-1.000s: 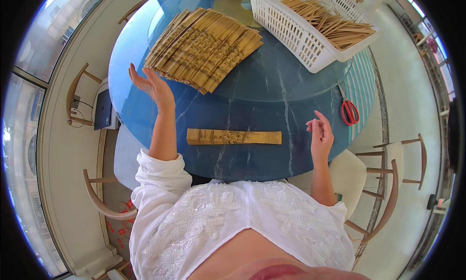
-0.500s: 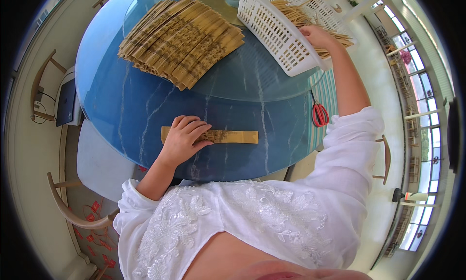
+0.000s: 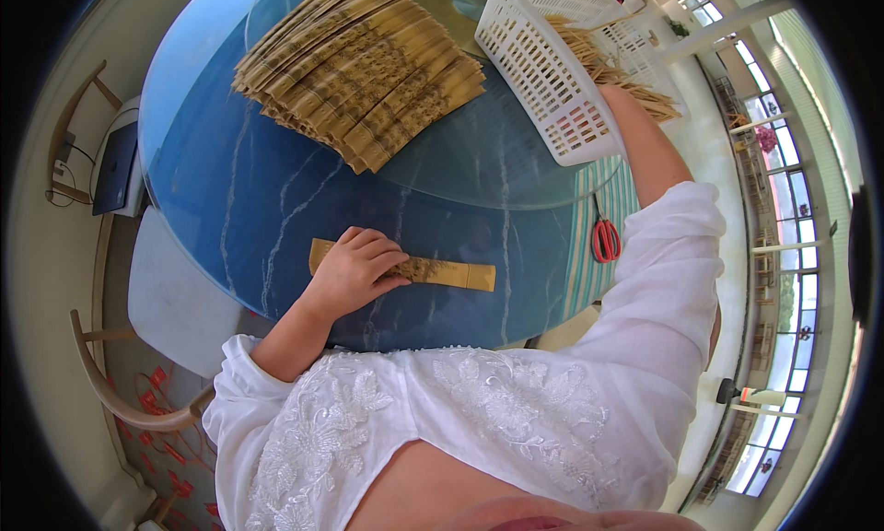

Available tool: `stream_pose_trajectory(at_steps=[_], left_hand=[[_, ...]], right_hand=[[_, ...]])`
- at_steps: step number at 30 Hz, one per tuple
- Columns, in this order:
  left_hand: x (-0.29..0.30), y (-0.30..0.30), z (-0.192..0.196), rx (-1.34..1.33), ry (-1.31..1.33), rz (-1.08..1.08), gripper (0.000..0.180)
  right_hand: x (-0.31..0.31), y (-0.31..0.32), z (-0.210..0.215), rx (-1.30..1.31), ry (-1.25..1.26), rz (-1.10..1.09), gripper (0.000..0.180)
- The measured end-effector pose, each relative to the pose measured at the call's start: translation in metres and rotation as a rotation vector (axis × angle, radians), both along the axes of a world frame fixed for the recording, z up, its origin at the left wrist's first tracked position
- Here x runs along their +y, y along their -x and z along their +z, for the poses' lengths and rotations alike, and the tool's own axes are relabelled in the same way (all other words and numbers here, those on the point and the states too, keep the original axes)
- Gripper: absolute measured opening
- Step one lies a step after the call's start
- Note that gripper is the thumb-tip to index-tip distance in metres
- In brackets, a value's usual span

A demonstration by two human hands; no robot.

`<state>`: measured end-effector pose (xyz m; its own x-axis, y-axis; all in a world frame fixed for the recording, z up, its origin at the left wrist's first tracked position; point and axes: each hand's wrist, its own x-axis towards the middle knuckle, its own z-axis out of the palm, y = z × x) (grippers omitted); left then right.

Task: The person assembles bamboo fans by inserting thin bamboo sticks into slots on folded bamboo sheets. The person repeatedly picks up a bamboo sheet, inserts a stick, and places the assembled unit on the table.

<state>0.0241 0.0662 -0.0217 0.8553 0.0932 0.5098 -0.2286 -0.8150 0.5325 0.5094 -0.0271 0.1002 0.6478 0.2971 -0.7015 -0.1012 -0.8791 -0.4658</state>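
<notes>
Golden paper strip [image 3: 447,272], flat on the blue table [image 3: 442,321], right here at the near side, and the left hand [image 3: 357,271] is on it! Palm down across the strip's left half, fingers close together and bent over it, thumb toward the near edge. A short bit of the left end peeks out beyond the hand; the right half lies uncovered, its end angled slightly nearer. Pinched or simply pressed to the table? Cannot tell from this angle.

Over on the far right, the right forearm [image 3: 649,153] reaches to the white basket [image 3: 552,84]. Its hand is hidden by the basket wall, so whether those fingers are spread or pinching anything, cannot tell. Thin sticks [image 3: 587,54] show inside, just beyond the wrist. Far left, a big fanned pile [image 3: 364,75] of similar strips. And at right, red-handled scissors [image 3: 606,241] on a striped cloth [image 3: 578,287]!
</notes>
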Motion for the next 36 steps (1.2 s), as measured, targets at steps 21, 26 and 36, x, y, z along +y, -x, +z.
stream_pose_trajectory(at_steps=[21, 26, 36], left_hand=[[0.001, 0.001, -0.004, -0.034, 0.032, -0.008, 0.029], [0.001, 0.000, -0.005, -0.042, 0.039, -0.012, 0.028], [0.004, 0.001, -0.003, -0.063, 0.031, 0.003, 0.026]], right_hand=[[0.002, 0.030, 0.013, 0.048, -0.138, -0.089, 0.037], [0.004, 0.035, 0.015, 0.045, -0.160, -0.087, 0.037], [0.005, 0.055, 0.030, -0.013, -0.209, -0.041, 0.037]])
